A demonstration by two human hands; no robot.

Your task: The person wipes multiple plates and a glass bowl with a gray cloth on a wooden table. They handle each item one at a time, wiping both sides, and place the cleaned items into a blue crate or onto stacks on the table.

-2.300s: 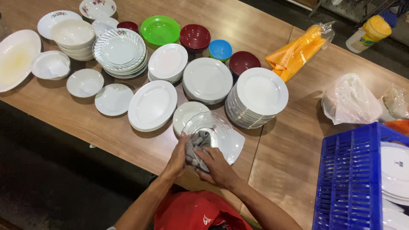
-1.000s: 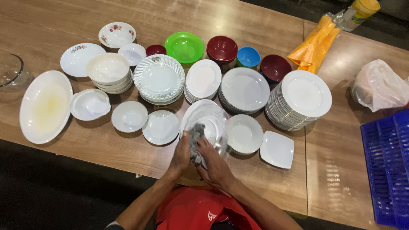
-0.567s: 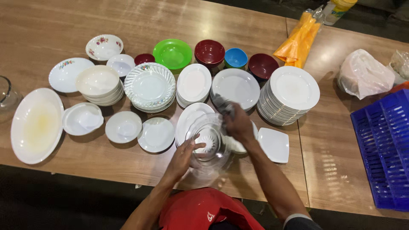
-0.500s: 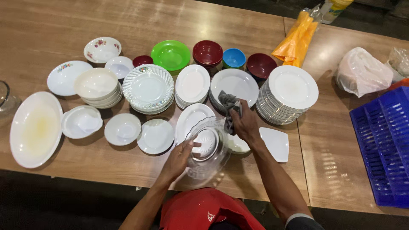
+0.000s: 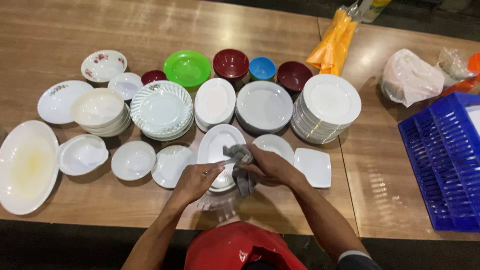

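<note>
The right hand [image 5: 272,167] is closed around a grey cloth [image 5: 240,165] and presses it onto a clear glass bowl [image 5: 222,187] near the counter's front edge. Half a second ago this hand was lifted toward the stack of round plates at 12 o'clock with the cloth bunched in it; now it has come back down to the bowl. The left hand [image 5: 192,182] grips the bowl's rim at 9 o'clock, fingers curled over the edge, much as it did before.

The bowl partly overlaps a white oval plate [image 5: 217,142] just beyond it, at 12 o'clock. At 3 o'clock from the right hand lies a small square plate [image 5: 314,167], and a round white dish [image 5: 275,145] peeks out behind the knuckles. Further out at 1 o'clock stands a tall stack of white plates [image 5: 327,107]; at 9 o'clock sit two small saucers [image 5: 150,162].

The bowl is hard to read (glass against wood, with hands and cloth over most of it), so its depth and far rim are unclear. A blue crate [image 5: 445,165] at 3 o'clock is cut off by the frame edge, as is the large cream platter [image 5: 25,167] at the far left of the counter [image 5: 60,30].
</note>
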